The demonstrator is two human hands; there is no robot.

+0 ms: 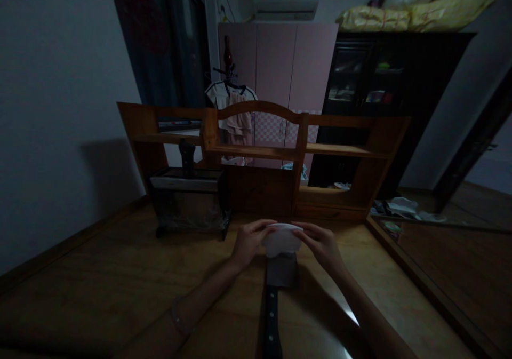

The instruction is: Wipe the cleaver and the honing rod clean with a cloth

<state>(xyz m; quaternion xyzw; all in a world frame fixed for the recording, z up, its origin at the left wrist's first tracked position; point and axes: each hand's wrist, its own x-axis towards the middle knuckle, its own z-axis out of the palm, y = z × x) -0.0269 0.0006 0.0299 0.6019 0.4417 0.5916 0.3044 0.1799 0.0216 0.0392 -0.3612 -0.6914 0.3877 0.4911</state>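
Between both hands I hold up a soft white tissue (283,240); whether it is paper or cloth I cannot tell. My left hand (251,241) pinches its left upper edge, and my right hand (320,243) grips the right upper edge. Beneath it a cleaver (281,271) lies on the wooden tabletop (216,300), its black riveted handle towards me. The tissue hides the far end of the blade; whether the two touch is unclear.
A knife block (188,201) with one dark-handled knife (187,157) upright in it stands at the left. Behind the hands rises a wooden shelf unit (256,151). A raised wooden edge (416,273) borders the tabletop on the right. The room is dim.
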